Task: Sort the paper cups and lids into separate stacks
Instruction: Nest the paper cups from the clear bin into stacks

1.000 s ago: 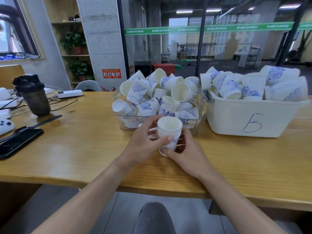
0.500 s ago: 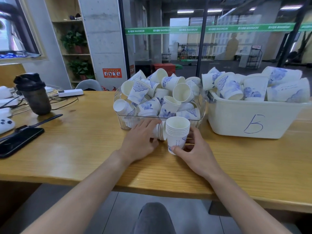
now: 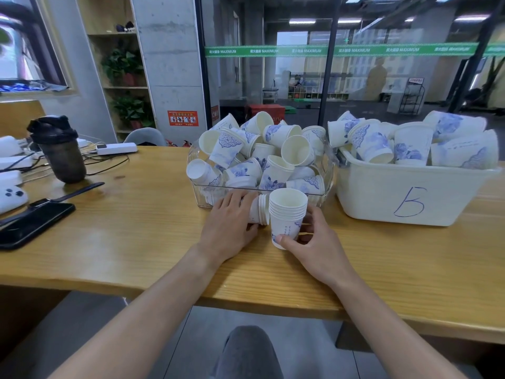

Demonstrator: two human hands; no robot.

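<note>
right hand [image 3: 314, 242] w/ a curled grip round the upright cup stack [image 3: 287, 214], mid-frame on the counter [image 3: 136, 242], just in front of the clear tub [image 3: 326, 170]. a sec ago both hands held it; now the left hand [image 3: 232, 222] has slid over and grips a second stack [image 3: 261, 209] lying sideways beside it. merging stacks looks next. no lids seen.

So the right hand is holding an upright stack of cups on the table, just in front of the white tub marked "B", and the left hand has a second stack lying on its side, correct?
Nearly. The head view shows the upright stack in the right hand standing in front of the clear bin, not the white tub marked "B", which sits further right. The left hand does hold a second stack lying on its side.
</note>
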